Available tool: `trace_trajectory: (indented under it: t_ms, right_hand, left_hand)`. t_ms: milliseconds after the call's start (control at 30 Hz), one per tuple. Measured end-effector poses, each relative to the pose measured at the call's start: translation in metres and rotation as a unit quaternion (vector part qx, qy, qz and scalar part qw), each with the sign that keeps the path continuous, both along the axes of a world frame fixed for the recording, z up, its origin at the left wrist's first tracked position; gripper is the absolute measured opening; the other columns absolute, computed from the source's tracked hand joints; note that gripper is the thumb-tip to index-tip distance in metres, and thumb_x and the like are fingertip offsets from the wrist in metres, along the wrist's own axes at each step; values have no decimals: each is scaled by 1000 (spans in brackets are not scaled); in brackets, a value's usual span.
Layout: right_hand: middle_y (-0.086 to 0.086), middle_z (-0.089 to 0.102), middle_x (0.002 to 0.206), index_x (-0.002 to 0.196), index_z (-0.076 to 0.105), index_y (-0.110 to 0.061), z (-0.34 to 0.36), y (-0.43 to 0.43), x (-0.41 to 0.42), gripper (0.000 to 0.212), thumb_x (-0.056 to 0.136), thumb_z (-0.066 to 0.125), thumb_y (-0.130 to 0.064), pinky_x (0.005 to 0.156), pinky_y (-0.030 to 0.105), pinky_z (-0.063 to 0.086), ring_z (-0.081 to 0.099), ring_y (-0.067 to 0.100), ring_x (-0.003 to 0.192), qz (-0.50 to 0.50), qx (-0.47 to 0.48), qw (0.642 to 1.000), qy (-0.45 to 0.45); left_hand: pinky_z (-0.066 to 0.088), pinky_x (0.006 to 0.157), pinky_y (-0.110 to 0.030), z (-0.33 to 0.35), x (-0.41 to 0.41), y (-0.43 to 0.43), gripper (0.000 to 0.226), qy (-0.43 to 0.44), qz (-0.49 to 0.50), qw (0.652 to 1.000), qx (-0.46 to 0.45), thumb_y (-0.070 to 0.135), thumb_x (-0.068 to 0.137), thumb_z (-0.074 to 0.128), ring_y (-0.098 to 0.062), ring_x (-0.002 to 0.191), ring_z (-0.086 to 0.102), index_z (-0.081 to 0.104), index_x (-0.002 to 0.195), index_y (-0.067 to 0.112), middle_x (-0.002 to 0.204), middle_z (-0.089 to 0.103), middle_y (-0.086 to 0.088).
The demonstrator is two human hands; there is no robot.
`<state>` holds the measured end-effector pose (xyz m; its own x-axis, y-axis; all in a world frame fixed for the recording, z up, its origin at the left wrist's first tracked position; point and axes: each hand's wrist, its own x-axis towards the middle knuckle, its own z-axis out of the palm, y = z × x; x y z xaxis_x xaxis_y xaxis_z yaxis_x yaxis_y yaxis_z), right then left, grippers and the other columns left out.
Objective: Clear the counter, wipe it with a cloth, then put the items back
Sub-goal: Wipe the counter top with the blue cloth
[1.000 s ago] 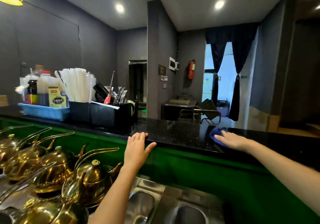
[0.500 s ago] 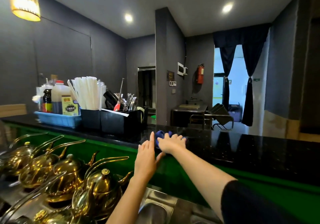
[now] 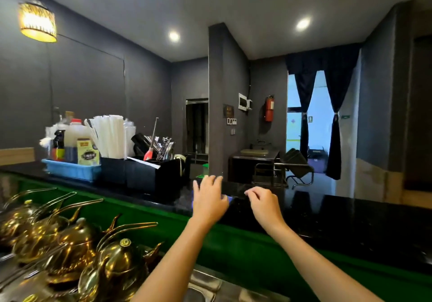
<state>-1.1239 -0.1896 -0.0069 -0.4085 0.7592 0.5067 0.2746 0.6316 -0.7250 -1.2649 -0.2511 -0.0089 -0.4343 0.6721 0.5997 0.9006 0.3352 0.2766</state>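
The black stone counter [image 3: 327,210] runs across the middle of the view above a green front panel. My left hand [image 3: 209,200] lies flat with spread fingers on a blue cloth [image 3: 230,199], of which only slivers show at the hand's edges. My right hand [image 3: 263,204] hovers just to the right of the cloth with loosely curled fingers and holds nothing. At the counter's left stand a blue tray [image 3: 70,169] of bottles and cartons, a black holder with white straws [image 3: 112,169] and a black caddy [image 3: 152,175] of utensils.
Several brass teapots [image 3: 77,238] crowd the lower left below the counter. A steel sink [image 3: 205,287] lies under my arms. A grey pillar [image 3: 217,105] rises behind the counter, with a steel table [image 3: 254,159] and a chair beyond it.
My right hand slid the cloth left along the counter to my left hand, then let go and drew back right. My left hand now covers the cloth. The view tilted upward.
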Motion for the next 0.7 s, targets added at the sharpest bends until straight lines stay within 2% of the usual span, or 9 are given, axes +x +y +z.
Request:
trace_trajectory:
  t_ms: [100, 167, 267, 433, 500, 567, 700]
  right_hand:
    - [9, 72, 90, 90, 72, -8, -12, 8, 2, 22, 91, 51, -12, 74, 30, 44, 65, 23, 89, 11, 46, 994, -99]
    - [9, 69, 95, 93, 69, -9, -14, 13, -3, 20, 89, 49, -12, 76, 31, 46, 63, 23, 91, 13, 83, 985, -149]
    - [9, 62, 101, 93, 65, -9, -15, 15, -8, 18, 90, 47, -13, 79, 32, 44, 59, 27, 97, 10, 128, 971, -200]
    - [9, 64, 92, 87, 65, -7, -9, 22, -2, 20, 92, 50, -20, 73, 36, 49, 62, 31, 88, 37, 159, 948, -273]
    - [7, 65, 93, 87, 66, -9, -8, 23, 1, 21, 92, 51, -23, 74, 36, 49, 62, 29, 89, 47, 180, 943, -277]
    - [4, 63, 96, 91, 67, -10, -10, 23, 3, 22, 94, 50, -25, 76, 35, 48, 61, 26, 91, 49, 195, 943, -265]
    - [4, 55, 101, 96, 60, -11, -19, 25, -2, 21, 97, 43, -23, 76, 31, 45, 53, 22, 98, 49, 231, 941, -243]
  left_hand:
    - [-6, 114, -56, -8, 7, 26, 55, -23, 22, 980, -198, 43, 96, 32, -27, 147, 3, 24, 148, 30, 159, 13, -5]
    - [-10, 112, -58, -11, 3, 32, 53, -28, 31, 964, -261, 49, 97, 23, -30, 147, -1, 20, 149, 37, 160, 6, -3]
    - [-9, 113, -58, -6, -7, 23, 50, -17, 15, 955, -295, 48, 99, 19, -28, 148, -1, 17, 148, 40, 161, 4, 1]
    - [-5, 113, -58, -3, -72, -16, 47, -42, 74, 946, -314, 46, 100, 19, -26, 148, 2, 15, 147, 44, 161, 2, 4]
    - [-1, 114, -61, -1, -99, -26, 46, -39, 92, 933, -346, 44, 100, 17, -26, 148, 1, 13, 147, 45, 160, 0, 7]
    - [-2, 115, -57, 4, -113, -28, 46, -49, 106, 926, -359, 53, 98, 16, -27, 147, 2, 12, 144, 52, 160, 2, 11]
    - [-8, 113, -57, 8, -120, -14, 46, -73, 102, 933, -338, 59, 96, 14, -29, 147, 1, 14, 142, 57, 159, 9, 14]
